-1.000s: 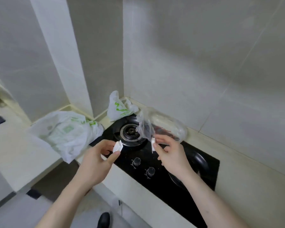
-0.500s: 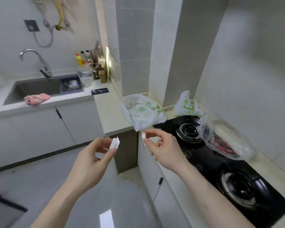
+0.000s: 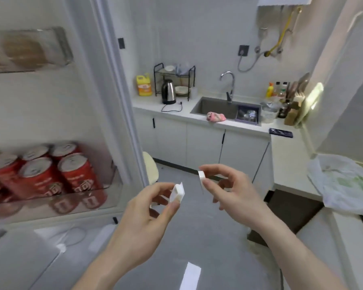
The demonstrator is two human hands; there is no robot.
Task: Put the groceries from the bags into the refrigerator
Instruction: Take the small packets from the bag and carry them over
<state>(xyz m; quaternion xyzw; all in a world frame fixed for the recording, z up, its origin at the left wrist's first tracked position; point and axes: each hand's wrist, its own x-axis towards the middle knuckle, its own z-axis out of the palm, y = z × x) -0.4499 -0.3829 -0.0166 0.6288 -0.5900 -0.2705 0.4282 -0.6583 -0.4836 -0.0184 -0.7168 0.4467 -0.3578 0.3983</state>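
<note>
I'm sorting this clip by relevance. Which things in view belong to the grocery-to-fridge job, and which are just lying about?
Job:
left hand pinching a small white piece
right hand pinching another white piece
grocery bag
open fridge door shelf

Lying about:
kettle
pink cloth
yellow jug

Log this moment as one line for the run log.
left hand: pinches white piece | right hand: pinches white piece | fridge door: open

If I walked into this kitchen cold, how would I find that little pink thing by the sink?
Look at the far counter under the curved chrome tap. On the front rim of the steel sink lies a crumpled pink cloth. It is the only soft pink thing there; the kettle and yellow jug stand farther left.
</note>
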